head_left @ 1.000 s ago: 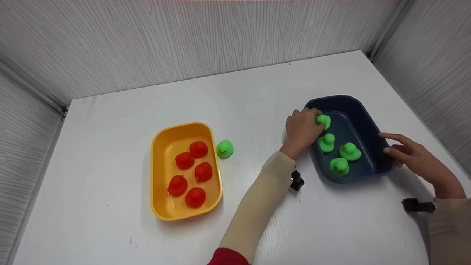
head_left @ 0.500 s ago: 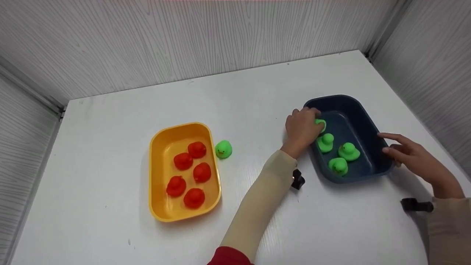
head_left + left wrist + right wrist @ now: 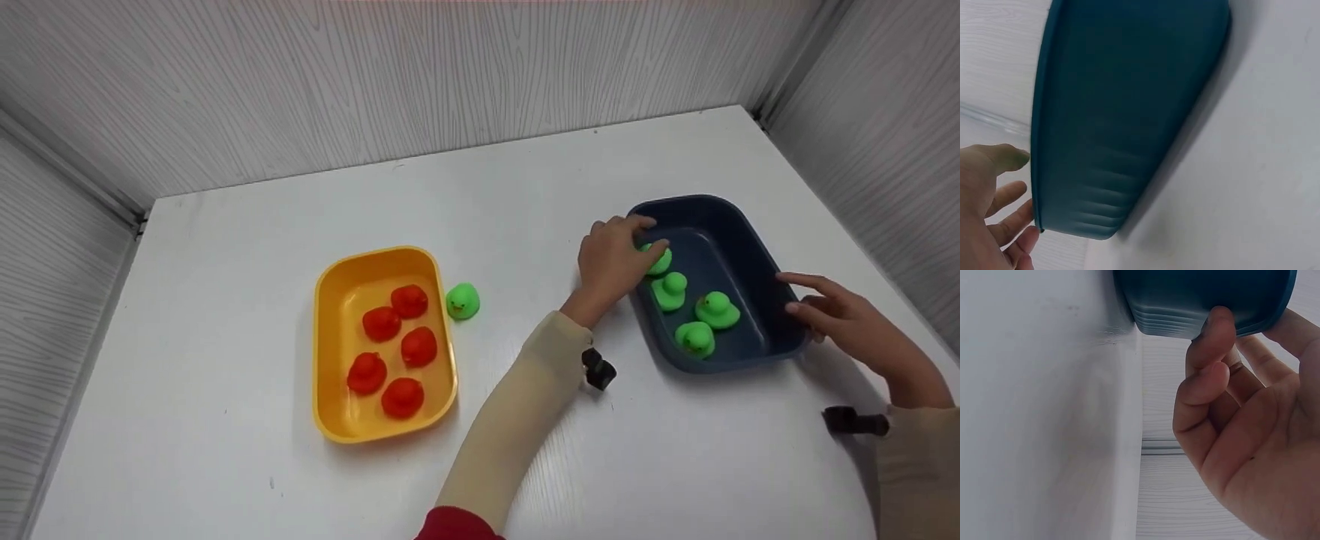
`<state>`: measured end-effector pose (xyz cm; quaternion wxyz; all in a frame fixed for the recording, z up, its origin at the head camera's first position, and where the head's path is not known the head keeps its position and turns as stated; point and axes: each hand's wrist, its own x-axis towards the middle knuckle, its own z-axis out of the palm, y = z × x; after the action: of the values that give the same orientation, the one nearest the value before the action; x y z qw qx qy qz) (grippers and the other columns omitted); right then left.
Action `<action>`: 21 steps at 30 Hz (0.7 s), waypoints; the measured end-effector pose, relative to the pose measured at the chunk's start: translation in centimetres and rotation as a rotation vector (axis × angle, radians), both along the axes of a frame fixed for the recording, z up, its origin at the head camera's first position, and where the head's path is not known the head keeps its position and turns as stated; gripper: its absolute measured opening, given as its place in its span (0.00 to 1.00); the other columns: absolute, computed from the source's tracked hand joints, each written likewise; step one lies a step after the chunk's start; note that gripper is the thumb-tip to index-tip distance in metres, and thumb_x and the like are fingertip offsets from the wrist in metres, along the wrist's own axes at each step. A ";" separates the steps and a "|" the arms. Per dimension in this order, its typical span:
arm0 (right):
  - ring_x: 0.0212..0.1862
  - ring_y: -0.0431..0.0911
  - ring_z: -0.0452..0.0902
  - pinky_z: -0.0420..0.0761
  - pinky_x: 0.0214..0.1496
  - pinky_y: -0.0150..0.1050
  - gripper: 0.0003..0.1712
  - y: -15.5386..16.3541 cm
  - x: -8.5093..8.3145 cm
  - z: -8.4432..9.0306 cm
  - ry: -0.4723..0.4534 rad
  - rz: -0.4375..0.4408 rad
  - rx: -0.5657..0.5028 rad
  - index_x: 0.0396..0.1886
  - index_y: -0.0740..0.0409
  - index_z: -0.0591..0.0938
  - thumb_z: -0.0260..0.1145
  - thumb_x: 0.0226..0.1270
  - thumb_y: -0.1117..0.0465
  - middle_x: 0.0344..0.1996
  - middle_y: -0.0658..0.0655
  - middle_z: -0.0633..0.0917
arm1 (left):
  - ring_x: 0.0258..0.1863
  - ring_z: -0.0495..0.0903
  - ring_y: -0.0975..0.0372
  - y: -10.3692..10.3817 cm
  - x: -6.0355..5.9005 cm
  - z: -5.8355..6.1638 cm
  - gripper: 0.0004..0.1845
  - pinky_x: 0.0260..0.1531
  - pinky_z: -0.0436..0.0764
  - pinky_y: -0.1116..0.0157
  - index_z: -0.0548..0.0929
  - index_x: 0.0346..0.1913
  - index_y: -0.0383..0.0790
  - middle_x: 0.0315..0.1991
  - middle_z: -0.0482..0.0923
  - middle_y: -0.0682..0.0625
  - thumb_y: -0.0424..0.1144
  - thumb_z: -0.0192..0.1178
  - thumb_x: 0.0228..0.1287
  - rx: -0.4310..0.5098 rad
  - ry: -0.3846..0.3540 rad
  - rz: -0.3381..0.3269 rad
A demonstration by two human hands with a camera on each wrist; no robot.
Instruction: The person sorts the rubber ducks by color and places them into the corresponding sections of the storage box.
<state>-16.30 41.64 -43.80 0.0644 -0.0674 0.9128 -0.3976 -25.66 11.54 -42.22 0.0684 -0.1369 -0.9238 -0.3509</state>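
Green duck [image 3: 660, 260] sits in the navy tub [image 3: 750, 247] w/ three others, left hand [image 3: 611, 259] curled round it (over the rim). Right hand [image 3: 840, 315] loosely spread by tub's right wall.

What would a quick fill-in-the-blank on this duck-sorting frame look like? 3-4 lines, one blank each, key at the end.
1. The yellow tray holds ____ red ducks.
2. The left hand holds a green duck over the ____ tray.
3. One lone green duck sits on the table just ____ the yellow tray, by its right wall.
4. The right hand is at the blue tray's right side and holds ____.

Missing words: five; blue; outside; nothing
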 end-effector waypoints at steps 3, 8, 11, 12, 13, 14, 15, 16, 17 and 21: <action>0.27 0.39 0.70 0.71 0.29 0.33 0.27 0.1 0.0 0.0 0.005 0.003 -0.011 0.71 0.46 0.65 0.54 0.75 0.59 0.28 0.40 0.77 | 0.41 0.75 0.67 -0.7 0.3 0.4 0.20 0.38 0.70 0.72 0.82 0.56 0.56 0.44 0.83 0.57 0.56 0.62 0.62 0.054 -0.010 -0.007; 0.27 0.39 0.70 0.70 0.30 0.33 0.27 0.2 0.0 -0.1 0.004 0.002 0.006 0.72 0.46 0.64 0.53 0.76 0.59 0.30 0.40 0.76 | 0.43 0.75 0.67 -1.8 0.7 1.7 0.22 0.38 0.71 0.72 0.80 0.58 0.56 0.45 0.82 0.58 0.56 0.62 0.62 0.066 -0.031 -0.007; 0.28 0.39 0.70 0.70 0.30 0.32 0.27 0.2 0.0 -0.1 0.000 0.001 0.025 0.72 0.46 0.64 0.53 0.76 0.58 0.30 0.40 0.76 | 0.43 0.76 0.66 -2.5 0.8 2.7 0.22 0.37 0.72 0.72 0.80 0.58 0.56 0.45 0.82 0.58 0.56 0.61 0.62 0.065 -0.022 -0.003; 0.28 0.39 0.70 0.70 0.30 0.32 0.27 0.2 0.0 -0.1 -0.001 0.000 0.028 0.72 0.46 0.64 0.53 0.76 0.58 0.30 0.40 0.76 | 0.43 0.76 0.66 -2.7 0.8 3.0 0.22 0.37 0.72 0.72 0.80 0.58 0.56 0.45 0.82 0.57 0.56 0.61 0.63 0.067 -0.013 -0.002; 0.28 0.39 0.70 0.70 0.30 0.32 0.27 0.2 0.0 -0.1 -0.001 0.000 0.031 0.72 0.45 0.64 0.53 0.76 0.57 0.30 0.40 0.77 | 0.43 0.77 0.66 -3.0 0.8 3.3 0.22 0.36 0.73 0.72 0.80 0.58 0.55 0.45 0.83 0.57 0.56 0.61 0.63 0.070 -0.007 -0.002; 0.27 0.39 0.70 0.71 0.30 0.32 0.27 0.2 0.0 -0.1 0.000 0.002 0.024 0.72 0.45 0.64 0.53 0.76 0.58 0.30 0.40 0.77 | 0.42 0.77 0.65 -3.3 0.8 3.5 0.22 0.35 0.73 0.72 0.80 0.58 0.55 0.45 0.83 0.57 0.56 0.61 0.63 0.071 -0.003 0.001; 0.27 0.39 0.70 0.71 0.30 0.32 0.27 0.1 0.0 -0.1 0.001 0.004 0.014 0.72 0.45 0.64 0.53 0.76 0.58 0.30 0.40 0.77 | 0.42 0.77 0.65 -3.5 0.8 3.8 0.22 0.35 0.73 0.72 0.80 0.58 0.55 0.46 0.83 0.57 0.56 0.61 0.63 0.071 -0.001 0.004; 0.27 0.38 0.70 0.71 0.30 0.32 0.27 0.1 0.0 -0.1 0.003 0.005 0.006 0.72 0.45 0.64 0.53 0.75 0.58 0.30 0.39 0.77 | 0.42 0.77 0.65 -3.8 0.8 4.0 0.22 0.34 0.73 0.72 0.80 0.58 0.55 0.46 0.83 0.56 0.56 0.61 0.63 0.070 0.001 0.006; 0.27 0.38 0.70 0.71 0.30 0.32 0.27 0.1 0.0 -0.1 0.006 0.007 -0.003 0.72 0.45 0.65 0.53 0.75 0.59 0.30 0.39 0.77 | 0.42 0.78 0.65 -4.1 0.9 4.2 0.22 0.34 0.74 0.72 0.80 0.58 0.55 0.46 0.83 0.57 0.55 0.61 0.63 0.068 0.001 0.010; 0.27 0.37 0.70 0.71 0.29 0.31 0.27 -0.1 0.0 -0.1 0.019 0.011 -0.034 0.71 0.44 0.65 0.54 0.75 0.60 0.31 0.36 0.77 | 0.43 0.79 0.65 -5.2 1.1 5.0 0.22 0.34 0.75 0.71 0.80 0.58 0.55 0.46 0.83 0.57 0.55 0.61 0.63 0.060 0.002 0.020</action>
<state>-16.29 41.56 -43.94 0.0566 -0.0771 0.9062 -0.4119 -24.59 6.29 -37.23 0.0769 -0.1260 -0.9142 -0.3774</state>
